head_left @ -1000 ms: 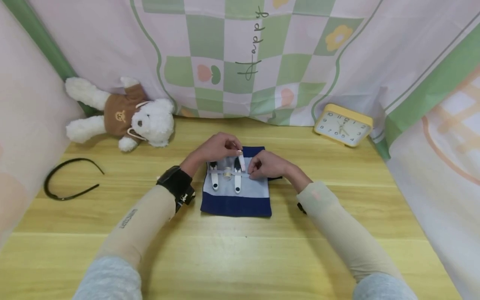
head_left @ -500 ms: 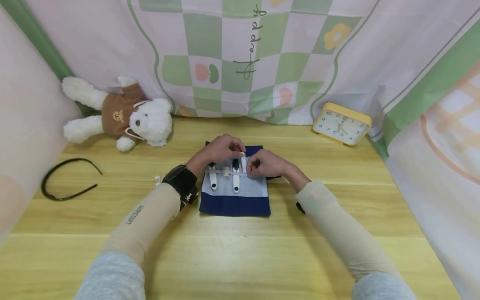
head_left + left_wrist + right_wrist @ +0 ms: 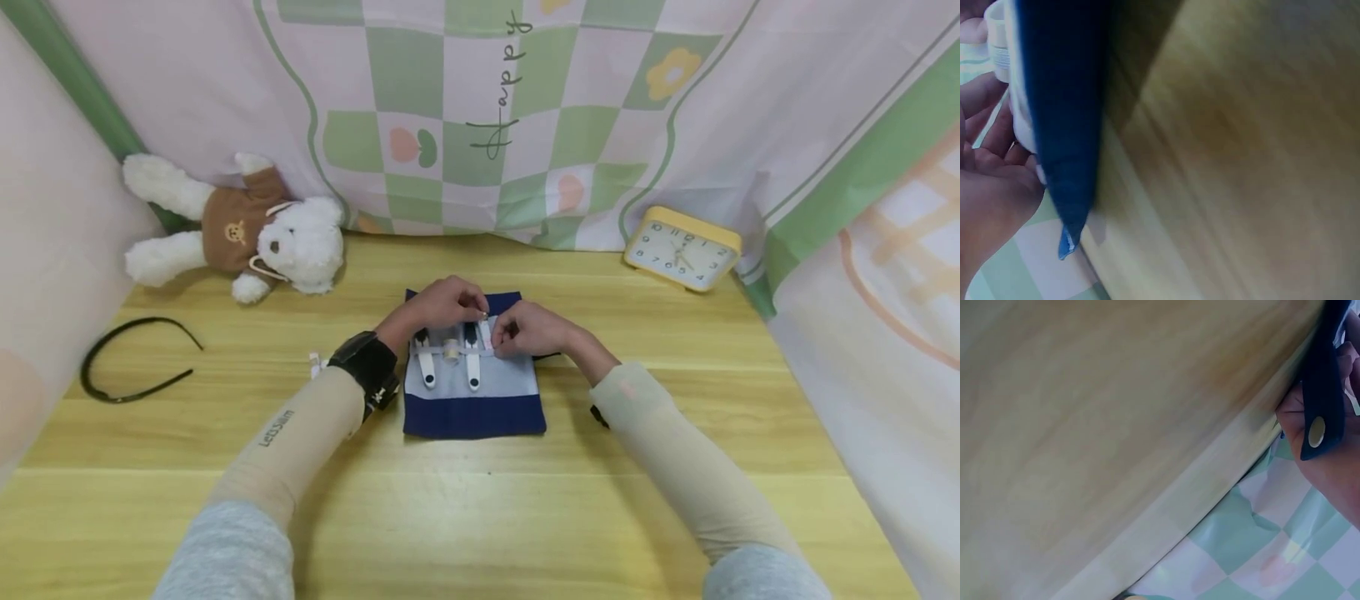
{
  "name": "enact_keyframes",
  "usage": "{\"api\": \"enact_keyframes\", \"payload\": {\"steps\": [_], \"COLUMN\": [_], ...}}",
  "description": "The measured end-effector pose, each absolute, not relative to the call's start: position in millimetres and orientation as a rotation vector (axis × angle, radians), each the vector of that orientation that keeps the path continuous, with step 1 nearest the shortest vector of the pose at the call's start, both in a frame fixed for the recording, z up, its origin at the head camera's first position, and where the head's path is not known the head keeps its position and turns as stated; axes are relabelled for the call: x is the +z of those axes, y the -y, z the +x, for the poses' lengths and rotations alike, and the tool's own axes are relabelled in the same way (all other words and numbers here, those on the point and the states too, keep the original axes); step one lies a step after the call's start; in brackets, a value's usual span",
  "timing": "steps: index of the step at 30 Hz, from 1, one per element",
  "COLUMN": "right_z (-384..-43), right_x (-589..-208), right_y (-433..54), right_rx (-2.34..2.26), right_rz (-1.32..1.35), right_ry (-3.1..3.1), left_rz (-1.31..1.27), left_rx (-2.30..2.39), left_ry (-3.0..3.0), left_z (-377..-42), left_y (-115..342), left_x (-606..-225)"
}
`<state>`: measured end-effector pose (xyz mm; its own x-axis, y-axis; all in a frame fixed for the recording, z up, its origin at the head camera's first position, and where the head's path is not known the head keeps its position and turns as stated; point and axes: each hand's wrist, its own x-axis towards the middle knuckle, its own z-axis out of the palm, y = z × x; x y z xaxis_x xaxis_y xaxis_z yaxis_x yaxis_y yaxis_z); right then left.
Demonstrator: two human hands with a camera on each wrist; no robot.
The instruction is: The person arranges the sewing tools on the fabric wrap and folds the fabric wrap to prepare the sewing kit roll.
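A navy and grey fabric organiser point(image 3: 474, 415) lies unfolded on the table, a pale elastic band across its middle. Under the band sit two white tools with black upper ends, the left tool point(image 3: 427, 367) and the middle tool point(image 3: 473, 367), with a cream spool point(image 3: 451, 350) between them. My left hand point(image 3: 447, 302) pinches the upper end of a slim white piece with pink marks point(image 3: 486, 335); its exact kind is unclear. Beside that piece my right hand point(image 3: 531, 328) has curled fingers pinching at the band. In the right wrist view, a navy snap strap point(image 3: 1322, 409) crosses the right hand.
A white plush toy in a brown top point(image 3: 240, 229) lies at the back left, above a black headband point(image 3: 101, 387). A yellow alarm clock point(image 3: 682, 250) stands at the back right. Something small and white point(image 3: 315, 363) shows beside the left wrist. A patterned curtain point(image 3: 480, 200) hangs behind.
My left hand has come slightly nearer and to the right, and the slim white piece has moved down towards the band. The right hand has hardly moved.
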<state>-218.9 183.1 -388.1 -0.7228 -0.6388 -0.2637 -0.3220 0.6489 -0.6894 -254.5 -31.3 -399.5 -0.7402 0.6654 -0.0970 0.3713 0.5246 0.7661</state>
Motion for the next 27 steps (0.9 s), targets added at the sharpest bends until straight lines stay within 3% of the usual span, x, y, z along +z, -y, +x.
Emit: {"api": "enact_keyframes", "payload": {"steps": [27], "right_z": [-221.3], "right_x": [-388.8], "right_y": [-184.3], "right_rx": [-0.848], "right_rz": [-0.708], "right_ry": [-2.330], "left_rz": [0.614], "left_rx": [1.397], "left_ry": [-2.207], "left_z": [-251.9], "left_y": [34.5], "left_x": [-404.2]}}
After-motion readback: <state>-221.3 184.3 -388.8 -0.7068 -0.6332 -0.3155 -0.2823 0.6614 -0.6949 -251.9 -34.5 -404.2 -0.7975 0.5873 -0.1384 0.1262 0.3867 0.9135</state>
